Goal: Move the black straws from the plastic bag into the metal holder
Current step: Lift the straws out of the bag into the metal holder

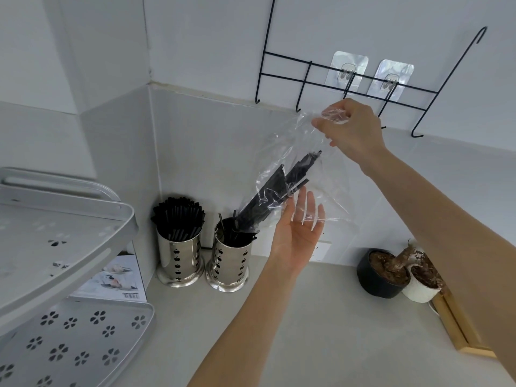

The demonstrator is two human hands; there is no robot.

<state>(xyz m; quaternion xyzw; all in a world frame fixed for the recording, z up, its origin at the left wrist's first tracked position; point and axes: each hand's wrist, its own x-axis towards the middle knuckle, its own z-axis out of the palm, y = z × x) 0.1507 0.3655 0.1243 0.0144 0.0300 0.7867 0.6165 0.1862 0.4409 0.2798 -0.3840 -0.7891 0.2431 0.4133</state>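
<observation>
My right hand is up high, pinching the bag. My left hand is flat and wide under it. Straws tip down into the holder beside my left hand.

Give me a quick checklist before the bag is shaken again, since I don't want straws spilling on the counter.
1. Right hand pinches the plastic bag top: ok.
2. Bag mouth over the right metal holder: ok.
3. Black straws angled down into it: ok.
4. Left hand open beside the bag, steadying: ok.
5. Left holder already full, avoid it: ok.
6. All straws clear of the rim: cannot tell.
</observation>
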